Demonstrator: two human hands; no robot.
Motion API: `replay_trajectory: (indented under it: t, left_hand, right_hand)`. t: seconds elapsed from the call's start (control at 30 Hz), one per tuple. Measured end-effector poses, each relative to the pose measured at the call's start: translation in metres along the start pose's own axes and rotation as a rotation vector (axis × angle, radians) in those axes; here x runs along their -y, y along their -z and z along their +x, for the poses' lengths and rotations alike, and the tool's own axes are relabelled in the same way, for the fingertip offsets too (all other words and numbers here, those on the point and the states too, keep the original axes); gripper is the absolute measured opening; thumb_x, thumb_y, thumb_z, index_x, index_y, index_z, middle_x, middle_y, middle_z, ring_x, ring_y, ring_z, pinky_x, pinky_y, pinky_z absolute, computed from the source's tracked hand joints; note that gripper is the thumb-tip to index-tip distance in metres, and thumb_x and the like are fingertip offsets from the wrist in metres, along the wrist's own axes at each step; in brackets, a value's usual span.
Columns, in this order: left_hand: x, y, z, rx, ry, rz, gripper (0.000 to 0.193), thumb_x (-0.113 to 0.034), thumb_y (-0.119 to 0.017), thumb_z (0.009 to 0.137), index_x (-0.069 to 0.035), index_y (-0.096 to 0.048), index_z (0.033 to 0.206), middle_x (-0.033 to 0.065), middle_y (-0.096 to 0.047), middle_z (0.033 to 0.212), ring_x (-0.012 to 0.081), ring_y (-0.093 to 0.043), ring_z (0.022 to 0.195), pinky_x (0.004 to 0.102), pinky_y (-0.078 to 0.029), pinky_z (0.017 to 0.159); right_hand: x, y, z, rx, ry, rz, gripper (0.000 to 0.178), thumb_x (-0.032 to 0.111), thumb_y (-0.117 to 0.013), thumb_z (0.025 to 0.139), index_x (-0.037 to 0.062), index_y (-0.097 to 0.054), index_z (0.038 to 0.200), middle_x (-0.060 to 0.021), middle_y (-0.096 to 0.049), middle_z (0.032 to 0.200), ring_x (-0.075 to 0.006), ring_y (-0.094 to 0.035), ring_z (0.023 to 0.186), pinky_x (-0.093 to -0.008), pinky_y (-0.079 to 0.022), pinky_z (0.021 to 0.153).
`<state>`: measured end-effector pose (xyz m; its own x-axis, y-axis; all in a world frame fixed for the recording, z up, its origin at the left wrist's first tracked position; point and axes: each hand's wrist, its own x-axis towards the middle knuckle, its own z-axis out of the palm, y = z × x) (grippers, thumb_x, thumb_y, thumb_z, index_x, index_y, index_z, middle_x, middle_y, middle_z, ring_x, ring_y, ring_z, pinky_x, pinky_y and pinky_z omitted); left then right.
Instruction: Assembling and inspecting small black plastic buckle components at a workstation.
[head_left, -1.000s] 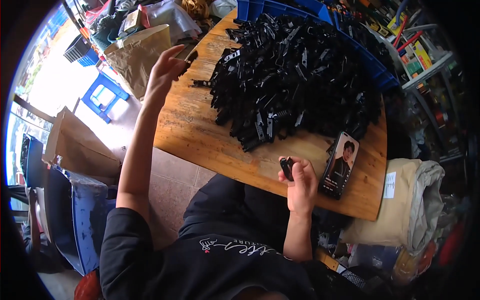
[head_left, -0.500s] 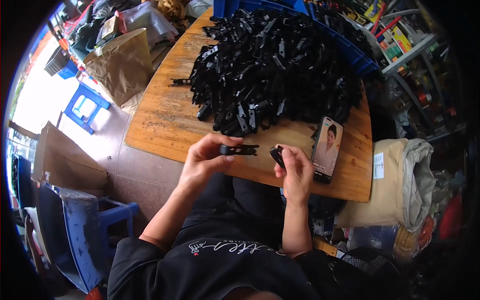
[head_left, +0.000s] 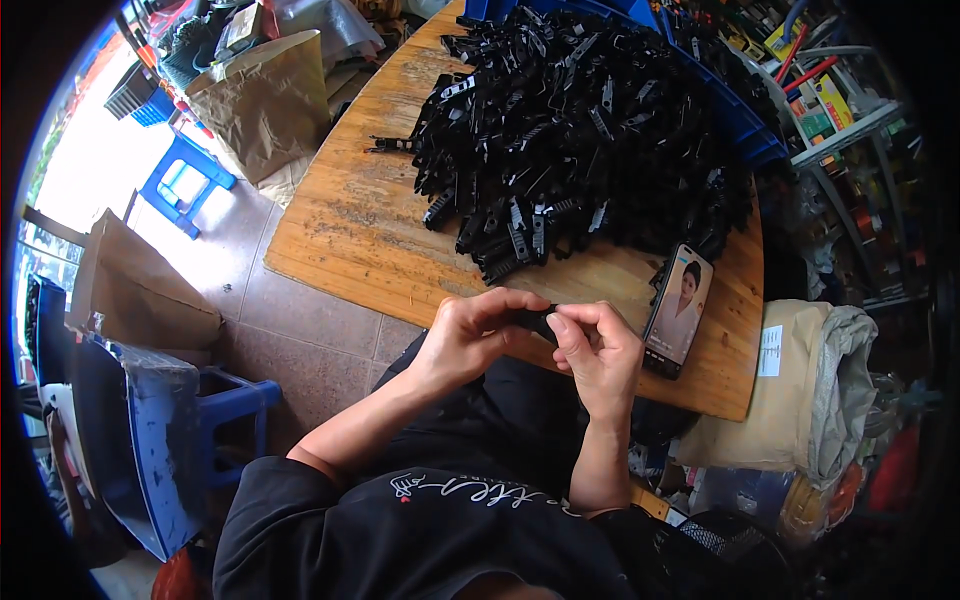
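Close to the table's near edge, my hands are together, fingertips meeting. My left hand (head_left: 463, 340) is closed around a slim black forked part (head_left: 531, 319), mostly covered by the fingers. At its right end my right hand (head_left: 604, 362) pinches a small black piece, nearly all hidden by the thumb and fingertips. How the two pieces sit against each other I cannot make out. Beyond my hands a large heap of black parts (head_left: 570, 140), long and narrow with some ridged, shiny faces, covers much of the wooden table (head_left: 335, 225).
A phone (head_left: 680, 310) with a lit screen leans at the heap's right front. Behind the heap stands a blue crate (head_left: 740, 125). Paper sacks (head_left: 265, 105) and blue stools (head_left: 185, 185) are on the left; a tan sack (head_left: 795, 350) stands right of the table.
My left hand has moved right and my right hand slightly down, bringing the black part and the small piece together. The view has shifted slightly, moving the table rightward in the picture.
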<state>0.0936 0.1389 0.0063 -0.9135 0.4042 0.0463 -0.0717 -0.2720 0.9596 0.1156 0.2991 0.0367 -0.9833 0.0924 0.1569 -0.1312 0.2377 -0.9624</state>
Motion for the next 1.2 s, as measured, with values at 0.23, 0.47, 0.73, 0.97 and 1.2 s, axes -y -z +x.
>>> replay_trajectory:
  t: [0.23,0.47,0.73,0.97,1.2]
  left_hand:
    - [-0.003,-0.014,-0.002,-0.026,-0.086,0.173,0.026,0.005,-0.055,0.08,0.004,-0.051,0.106,0.0091,-0.062,0.088,0.0122,-0.06,0.085,0.0255,-0.05,0.073]
    - [0.001,-0.006,-0.008,-0.137,0.015,-0.369,0.03,0.004,-0.061,0.078,-0.001,-0.045,0.103,0.006,-0.05,0.096,0.0136,-0.054,0.085,0.0292,-0.051,0.077]
    - [0.003,0.005,-0.017,-0.145,0.155,-0.625,0.027,-0.002,-0.059,0.081,-0.001,-0.049,0.106,0.0031,-0.058,0.082,0.012,-0.056,0.069,0.0234,-0.046,0.064]
    - [-0.008,0.01,-0.022,-0.154,0.084,-0.514,0.033,-0.004,-0.065,0.078,-0.001,-0.051,0.108,0.0038,-0.059,0.082,0.0112,-0.056,0.071,0.0227,-0.046,0.067]
    - [-0.001,0.018,-0.018,-0.138,0.075,-0.81,0.025,-0.016,-0.059,0.083,-0.002,-0.054,0.103,0.0055,-0.059,0.086,0.0145,-0.056,0.076,0.0274,-0.046,0.069]
  right_hand:
    - [-0.006,-0.006,0.001,-0.121,0.343,-0.376,0.011,0.008,-0.067,0.077,0.0008,-0.06,0.079,-0.0063,-0.056,0.069,-0.0159,-0.056,0.057,-0.0252,-0.043,0.049]
    - [-0.015,-0.004,-0.014,0.015,0.105,0.009,0.045,0.037,-0.055,0.087,-0.0032,-0.055,0.106,-0.0039,-0.053,0.089,-0.009,-0.047,0.068,-0.0217,-0.039,0.062]
    - [-0.012,-0.024,-0.025,0.01,0.154,-0.139,0.032,0.028,-0.05,0.091,-0.003,-0.055,0.091,-0.0044,-0.055,0.075,-0.0092,-0.052,0.064,-0.0214,-0.042,0.06]
    - [-0.007,-0.025,-0.015,0.245,-0.063,0.36,0.032,0.021,-0.063,0.083,-0.0038,-0.052,0.1,-0.0053,-0.055,0.087,-0.0119,-0.054,0.072,-0.0218,-0.045,0.067]
    - [-0.029,-0.048,-0.018,0.219,0.206,0.341,0.035,0.014,-0.073,0.072,0.0005,-0.056,0.1,-0.0065,-0.056,0.092,-0.0142,-0.054,0.076,-0.0253,-0.047,0.072]
